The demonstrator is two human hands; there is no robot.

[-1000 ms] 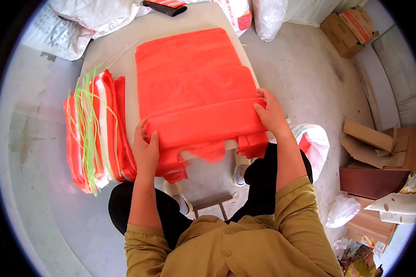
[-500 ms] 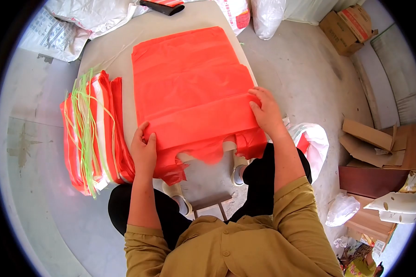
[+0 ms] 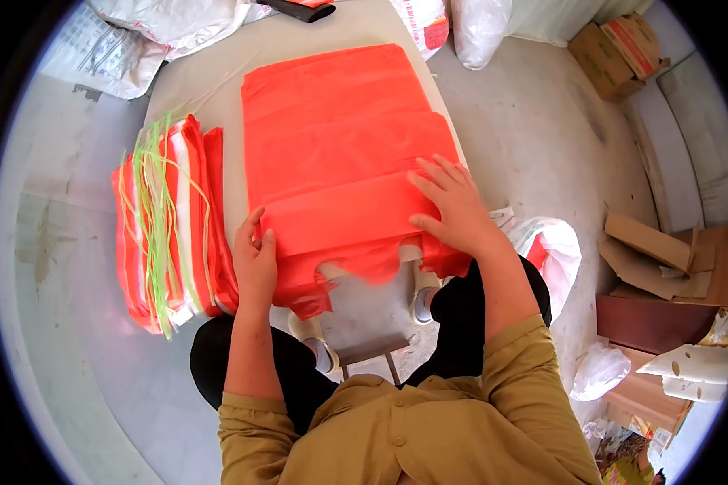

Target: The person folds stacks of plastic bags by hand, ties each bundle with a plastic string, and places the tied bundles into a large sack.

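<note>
A stack of red plastic bags (image 3: pixel 344 149) lies flat on the table, a folded band across its near part. Its cut handle ends hang over the near edge above my lap. My left hand (image 3: pixel 256 260) is at the left edge of the band, thumb and fingers closed around the plastic there; the fingertips are partly hidden. Flat on the right side of the band rests my right hand (image 3: pixel 455 210), its fingers spread. To the left stands a bundle of folded red-and-white bags (image 3: pixel 188 226) with green plastic strings (image 3: pixel 150 210) draped over it.
White sacks (image 3: pixel 170 28) and a dark roll (image 3: pixel 303 10) are at the table's far end. Right of my knee sits a white bag (image 3: pixel 560 255) with red inside. Cardboard boxes (image 3: pixel 615 56) and an open carton (image 3: pixel 663 259) stand along the right side.
My right hand has shifted inward from the stack's right edge, and its fingers have spread onto the bags. The left hand stays at the left edge. The view has shifted slightly.
</note>
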